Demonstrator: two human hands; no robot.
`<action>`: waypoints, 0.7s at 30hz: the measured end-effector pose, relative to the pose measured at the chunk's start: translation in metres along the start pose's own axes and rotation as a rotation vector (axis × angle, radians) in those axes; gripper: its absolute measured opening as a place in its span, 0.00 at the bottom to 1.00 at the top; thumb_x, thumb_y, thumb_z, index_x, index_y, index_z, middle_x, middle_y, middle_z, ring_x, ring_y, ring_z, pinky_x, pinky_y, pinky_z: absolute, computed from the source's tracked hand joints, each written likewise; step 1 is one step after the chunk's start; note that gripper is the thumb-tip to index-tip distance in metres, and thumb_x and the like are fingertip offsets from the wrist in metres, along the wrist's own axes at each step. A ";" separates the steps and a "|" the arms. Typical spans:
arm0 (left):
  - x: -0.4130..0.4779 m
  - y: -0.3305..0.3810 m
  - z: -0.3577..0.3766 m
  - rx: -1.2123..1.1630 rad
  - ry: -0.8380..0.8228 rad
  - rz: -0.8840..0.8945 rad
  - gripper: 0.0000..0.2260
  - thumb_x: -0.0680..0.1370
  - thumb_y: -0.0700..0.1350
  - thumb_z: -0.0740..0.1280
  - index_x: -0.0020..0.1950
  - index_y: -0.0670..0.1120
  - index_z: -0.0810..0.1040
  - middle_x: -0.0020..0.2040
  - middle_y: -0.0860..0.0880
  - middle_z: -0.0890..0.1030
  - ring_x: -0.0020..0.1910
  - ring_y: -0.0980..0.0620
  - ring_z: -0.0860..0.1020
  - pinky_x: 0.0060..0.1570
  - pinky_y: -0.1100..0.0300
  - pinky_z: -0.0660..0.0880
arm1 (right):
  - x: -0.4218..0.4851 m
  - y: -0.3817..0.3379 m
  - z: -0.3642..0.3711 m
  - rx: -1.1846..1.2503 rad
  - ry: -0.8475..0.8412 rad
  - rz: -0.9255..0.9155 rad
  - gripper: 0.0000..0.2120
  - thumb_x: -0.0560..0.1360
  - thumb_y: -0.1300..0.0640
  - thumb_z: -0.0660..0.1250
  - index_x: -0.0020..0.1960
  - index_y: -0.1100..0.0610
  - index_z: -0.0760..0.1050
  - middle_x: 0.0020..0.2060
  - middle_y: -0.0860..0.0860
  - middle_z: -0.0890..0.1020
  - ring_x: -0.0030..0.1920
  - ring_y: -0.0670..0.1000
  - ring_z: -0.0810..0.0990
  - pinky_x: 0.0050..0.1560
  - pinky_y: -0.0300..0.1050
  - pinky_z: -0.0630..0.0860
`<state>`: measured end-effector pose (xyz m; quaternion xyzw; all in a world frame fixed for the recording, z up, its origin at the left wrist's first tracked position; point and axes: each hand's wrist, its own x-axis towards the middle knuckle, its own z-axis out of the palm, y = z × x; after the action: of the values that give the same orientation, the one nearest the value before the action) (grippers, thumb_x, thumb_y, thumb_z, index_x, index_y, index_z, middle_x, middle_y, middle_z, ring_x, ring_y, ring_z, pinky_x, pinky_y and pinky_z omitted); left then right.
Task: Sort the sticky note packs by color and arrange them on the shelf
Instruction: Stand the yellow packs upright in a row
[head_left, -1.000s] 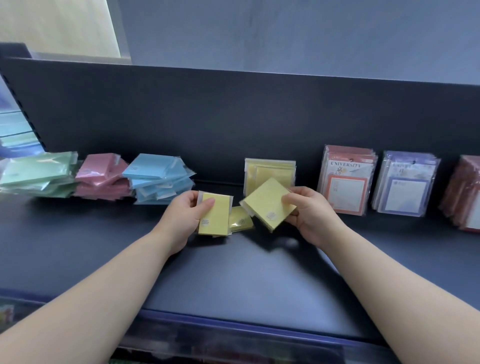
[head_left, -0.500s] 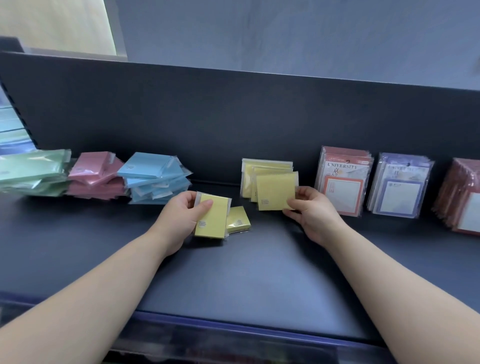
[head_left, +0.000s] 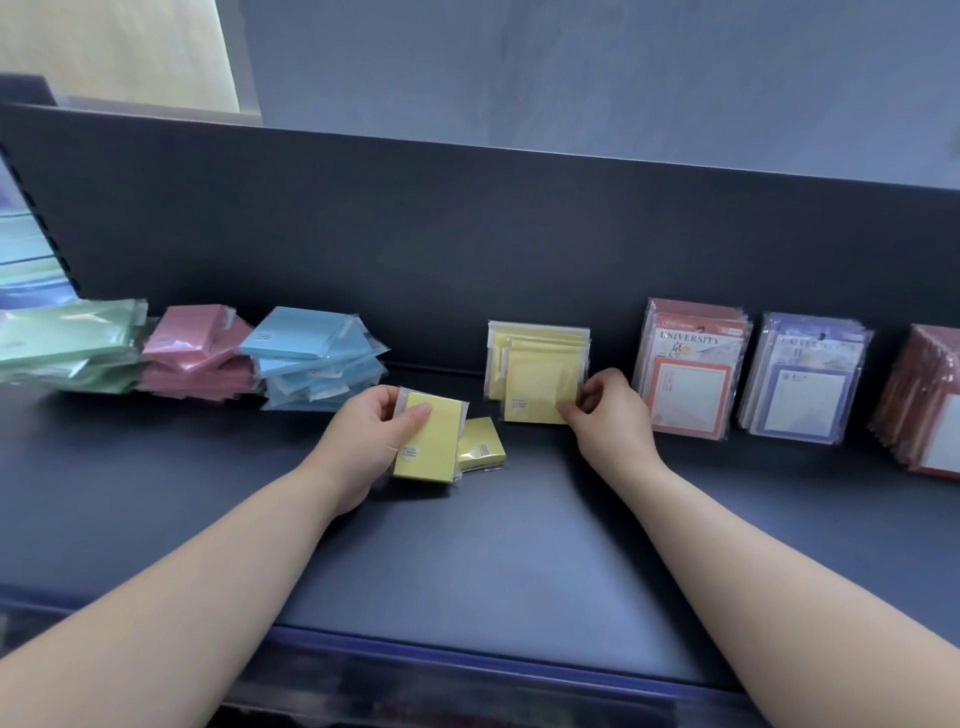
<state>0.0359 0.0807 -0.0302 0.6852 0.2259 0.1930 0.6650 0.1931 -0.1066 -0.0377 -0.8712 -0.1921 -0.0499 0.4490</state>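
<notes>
You are in the middle of the yellow group. Your right hand (head_left: 605, 415) pinches the lower right corner of a yellow pack (head_left: 540, 387) and stands it upright against the yellow row (head_left: 537, 343) leaning on the shelf's (head_left: 519, 545) back panel (head_left: 467, 234), face toward you, its edges about square to the shelf. Your left hand (head_left: 371, 441) is clamped on a second pack (head_left: 428, 441), thumb on its face; that one is tilted, long axis running front to back. A loose pack (head_left: 480, 451) lies flat just beside it.

Next, I judge, you let go with the right once the pack leans steady, then pass over the left-hand pack, turned upright to match. The green pile (head_left: 67, 343), pink pile (head_left: 195, 353) and blue pile (head_left: 317, 364) on the left lie flat and untidy, not yet stood up.
</notes>
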 end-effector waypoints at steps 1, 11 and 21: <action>0.000 0.000 0.000 0.000 0.000 0.001 0.06 0.78 0.40 0.66 0.54 0.40 0.76 0.52 0.40 0.82 0.51 0.42 0.81 0.52 0.48 0.78 | -0.001 -0.001 0.000 -0.001 0.002 -0.002 0.16 0.72 0.56 0.72 0.51 0.57 0.66 0.40 0.50 0.73 0.42 0.53 0.73 0.37 0.43 0.65; 0.000 -0.001 0.000 0.027 -0.006 0.002 0.04 0.78 0.41 0.66 0.52 0.43 0.77 0.50 0.42 0.83 0.50 0.43 0.82 0.53 0.46 0.78 | -0.006 -0.007 0.005 -0.331 -0.070 -0.184 0.22 0.73 0.55 0.68 0.63 0.53 0.63 0.54 0.55 0.69 0.39 0.58 0.74 0.41 0.49 0.75; 0.001 -0.002 -0.001 -0.022 -0.011 0.011 0.03 0.79 0.40 0.65 0.51 0.44 0.76 0.49 0.44 0.82 0.49 0.45 0.81 0.51 0.49 0.78 | -0.025 -0.020 0.006 -0.263 -0.094 -0.428 0.18 0.76 0.48 0.64 0.63 0.53 0.71 0.58 0.49 0.74 0.48 0.51 0.75 0.47 0.46 0.74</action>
<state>0.0362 0.0818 -0.0317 0.6801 0.2163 0.1953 0.6727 0.1614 -0.0988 -0.0320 -0.8630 -0.3846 -0.1276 0.3016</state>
